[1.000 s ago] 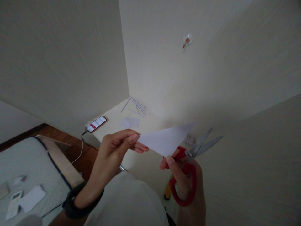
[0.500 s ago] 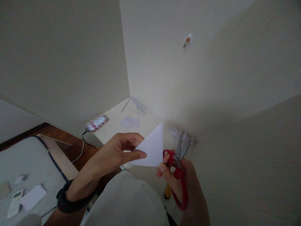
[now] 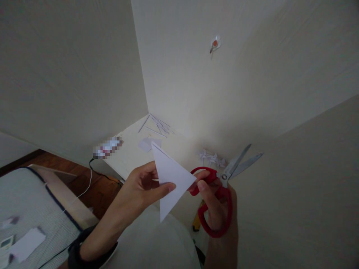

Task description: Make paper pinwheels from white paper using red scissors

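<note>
L hand: my left hand (image 3: 146,186) pinched a white paper triangle (image 3: 169,178), thumb on the front face, other fingers behind the sheet; closed on it, held in the air above my lap.
R hand: my right hand (image 3: 217,203) was through the red loops of the scissors (image 3: 221,190), thumb in the upper loop, fingers in the lower one; closed around the handles.
Paper look: plain white, flat, three sharp corners. One corner pointed up-left, one pointed down toward my knee, one pointed right, ending just beside the upper scissor loop. Edges straight, no print seen. Fold or single layer: can't tell.
Paper pos: between both hands, centre of view, in front of the desk edge, not resting on anything.
Scissors: red plastic handles, grey metal blades (image 3: 242,162) parted in a narrow V, tips pointing up-right, away from the paper. Blades not touching the paper.
Desk: pale desk top (image 3: 131,153) in the wall corner w/ thin paper strips (image 3: 159,126) near the back, a couple of flat white scraps (image 3: 148,144), a small crumpled white heap (image 3: 211,157) by the right wall.
Phone: blurred-out phone (image 3: 108,147) on the desk's left edge, cable (image 3: 86,183) hanging to the floor.
Wall: small hook w/ orange dot (image 3: 214,43) on the right wall.
Wrist: dark band (image 3: 74,252) on my left wrist.
Bed: pale mattress (image 3: 33,209) lower left w/ a white sheet of paper (image 3: 26,244) on it.
</note>
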The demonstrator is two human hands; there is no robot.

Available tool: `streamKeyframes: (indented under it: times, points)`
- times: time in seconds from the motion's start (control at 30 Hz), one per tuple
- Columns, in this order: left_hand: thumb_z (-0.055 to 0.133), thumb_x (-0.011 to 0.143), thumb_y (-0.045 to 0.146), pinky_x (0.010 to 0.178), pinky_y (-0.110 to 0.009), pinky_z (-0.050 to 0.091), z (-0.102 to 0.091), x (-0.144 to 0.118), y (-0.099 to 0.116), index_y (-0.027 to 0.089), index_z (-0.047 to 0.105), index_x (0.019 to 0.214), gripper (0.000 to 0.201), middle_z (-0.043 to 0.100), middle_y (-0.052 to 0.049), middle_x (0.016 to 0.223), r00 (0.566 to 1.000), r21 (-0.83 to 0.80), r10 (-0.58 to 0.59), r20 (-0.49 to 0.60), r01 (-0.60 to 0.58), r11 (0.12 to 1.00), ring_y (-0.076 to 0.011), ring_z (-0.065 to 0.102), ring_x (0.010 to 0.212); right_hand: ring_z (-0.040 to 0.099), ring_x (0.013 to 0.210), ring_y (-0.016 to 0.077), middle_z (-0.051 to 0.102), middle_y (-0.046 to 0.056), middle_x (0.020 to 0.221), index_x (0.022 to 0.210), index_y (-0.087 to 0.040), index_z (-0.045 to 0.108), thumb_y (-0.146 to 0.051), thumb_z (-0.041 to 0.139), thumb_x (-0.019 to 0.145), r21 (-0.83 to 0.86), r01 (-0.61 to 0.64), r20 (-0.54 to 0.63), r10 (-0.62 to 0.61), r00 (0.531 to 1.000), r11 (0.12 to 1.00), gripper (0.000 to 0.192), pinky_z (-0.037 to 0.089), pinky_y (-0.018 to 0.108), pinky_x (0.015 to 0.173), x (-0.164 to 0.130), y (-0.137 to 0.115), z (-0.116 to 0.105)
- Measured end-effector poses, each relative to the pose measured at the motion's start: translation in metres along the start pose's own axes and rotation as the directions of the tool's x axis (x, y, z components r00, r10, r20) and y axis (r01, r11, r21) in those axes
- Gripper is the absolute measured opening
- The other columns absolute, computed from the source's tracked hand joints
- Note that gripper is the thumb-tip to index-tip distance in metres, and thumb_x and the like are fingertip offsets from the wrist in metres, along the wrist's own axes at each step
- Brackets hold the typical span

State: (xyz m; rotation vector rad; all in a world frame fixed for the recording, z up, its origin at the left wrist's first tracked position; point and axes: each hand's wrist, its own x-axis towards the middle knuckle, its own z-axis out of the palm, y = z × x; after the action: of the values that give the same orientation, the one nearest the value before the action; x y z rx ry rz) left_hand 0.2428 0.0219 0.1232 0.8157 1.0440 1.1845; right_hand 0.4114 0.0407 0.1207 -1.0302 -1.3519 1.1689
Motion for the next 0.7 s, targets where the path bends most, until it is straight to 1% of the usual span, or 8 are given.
streamKeyframes:
  times: [0.07, 0.13, 0.23, 0.33, 0.47, 0.53, 0.6, 0.7]
  points:
    - [0.078, 0.073, 0.018, 0.068, -0.022, 0.057, 0.0, -0.001, -0.002, 0.023, 0.074, 0.087, 0.016, 0.077, 0.001, 0.081, 1.0, -0.014, 0.03, -0.009, -0.03, 0.999, -0.0131, 0.071, 0.071, 0.065, 0.063, 0.0135, 0.067, -0.003, 0.067, 0.074, -0.022, 0.063, -0.024, 0.059, 0.083, -0.024, 0.05, -0.006, -0.05, 0.999, 0.998, 0.01, 0.05, 0.023, 0.059, 0.0, 0.0, 0.001]
    - [0.078, 0.072, 0.018, 0.067, -0.02, 0.056, 0.001, -0.002, -0.003, 0.024, 0.074, 0.088, 0.017, 0.077, 0.002, 0.081, 0.999, -0.004, 0.043, -0.008, -0.043, 0.999, -0.0121, 0.07, 0.07, 0.065, 0.062, 0.0118, 0.067, -0.004, 0.067, 0.077, -0.022, 0.065, -0.021, 0.061, 0.081, -0.057, 0.068, -0.048, -0.07, 0.996, 0.996, 0.006, 0.05, 0.02, 0.058, -0.002, -0.001, 0.003]
    - [0.079, 0.072, 0.018, 0.065, -0.02, 0.057, 0.004, -0.004, -0.001, 0.024, 0.075, 0.088, 0.018, 0.077, 0.002, 0.081, 1.0, 0.019, 0.013, 0.006, -0.013, 1.0, -0.0127, 0.07, 0.068, 0.061, 0.057, 0.0094, 0.064, -0.006, 0.063, 0.075, -0.023, 0.065, -0.019, 0.063, 0.078, -0.122, 0.072, -0.122, -0.087, 0.989, 0.99, 0.006, 0.048, 0.017, 0.055, -0.004, -0.005, 0.006]
    - [0.079, 0.071, 0.017, 0.065, -0.02, 0.057, 0.007, -0.006, 0.0, 0.025, 0.075, 0.084, 0.016, 0.077, 0.003, 0.078, 1.0, 0.03, 0.004, -0.003, -0.004, 1.0, -0.0133, 0.07, 0.069, 0.058, 0.051, 0.0081, 0.06, -0.007, 0.057, 0.068, -0.022, 0.063, -0.018, 0.063, 0.076, -0.156, 0.073, -0.119, -0.092, 0.989, 0.985, 0.008, 0.045, 0.014, 0.049, -0.007, -0.011, 0.008]
    - [0.08, 0.071, 0.02, 0.061, -0.016, 0.054, 0.007, -0.006, -0.001, 0.024, 0.077, 0.075, 0.006, 0.076, 0.004, 0.072, 0.996, 0.037, 0.053, -0.074, -0.05, 0.998, -0.0107, 0.068, 0.065, 0.061, 0.055, 0.0092, 0.065, -0.005, 0.06, 0.069, -0.022, 0.064, -0.019, 0.065, 0.075, -0.204, 0.023, -0.115, -0.047, 0.992, 0.979, 0.007, 0.048, 0.014, 0.053, -0.011, -0.012, 0.008]
    - [0.08, 0.071, 0.023, 0.061, -0.016, 0.054, 0.005, -0.006, -0.004, 0.024, 0.077, 0.073, 0.004, 0.076, 0.003, 0.071, 0.992, 0.035, 0.06, -0.109, -0.057, 0.998, -0.011, 0.068, 0.065, 0.061, 0.054, 0.0091, 0.067, -0.004, 0.062, 0.07, -0.022, 0.065, -0.02, 0.065, 0.076, -0.23, -0.001, -0.117, -0.027, 0.993, 0.973, 0.006, 0.047, 0.014, 0.051, -0.012, -0.011, 0.008]
    - [0.08, 0.071, 0.024, 0.062, -0.016, 0.053, 0.004, -0.006, -0.006, 0.023, 0.077, 0.072, 0.003, 0.075, 0.003, 0.07, 0.988, 0.04, 0.067, -0.141, -0.062, 0.997, -0.0112, 0.067, 0.065, 0.06, 0.052, 0.0082, 0.066, -0.005, 0.061, 0.071, -0.022, 0.065, -0.019, 0.064, 0.076, -0.248, 0.001, -0.111, -0.029, 0.993, 0.969, 0.006, 0.046, 0.013, 0.049, -0.012, -0.01, 0.009]
    - [0.08, 0.071, 0.025, 0.06, -0.016, 0.052, 0.005, -0.006, -0.008, 0.022, 0.076, 0.07, 0.005, 0.072, 0.004, 0.068, 0.979, 0.066, 0.094, -0.181, -0.083, 0.994, -0.0104, 0.065, 0.063, 0.06, 0.051, 0.0075, 0.065, -0.006, 0.059, 0.07, -0.023, 0.065, -0.018, 0.065, 0.074, -0.263, 0.018, -0.106, -0.047, 0.993, 0.965, 0.006, 0.046, 0.012, 0.05, -0.01, -0.008, 0.009]
